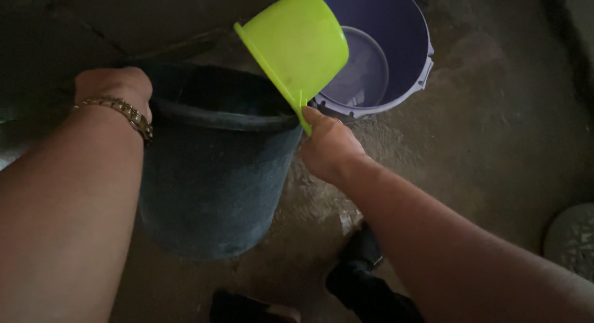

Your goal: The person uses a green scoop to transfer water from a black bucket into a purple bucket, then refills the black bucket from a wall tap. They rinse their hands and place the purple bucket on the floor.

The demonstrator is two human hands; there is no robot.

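My left hand [114, 85] grips the far left rim of a dark blue-black plastic bucket [213, 180] and holds it tilted off the floor. A gold bracelet sits on that wrist. My right hand [328, 146] is closed on the handle of a lime-green plastic scoop [297, 41]. The scoop is tipped on its side over the dark bucket's right rim, its mouth facing down and left. Beyond it a lilac bucket [405, 26] stands on the floor, with a paler round base showing inside.
The ground is wet, rough grey concrete. Dark footwear [365, 279] shows at the bottom centre, and another dark shape [247, 307] lies beside it. A pale rounded object [572, 239] sits at the right edge.
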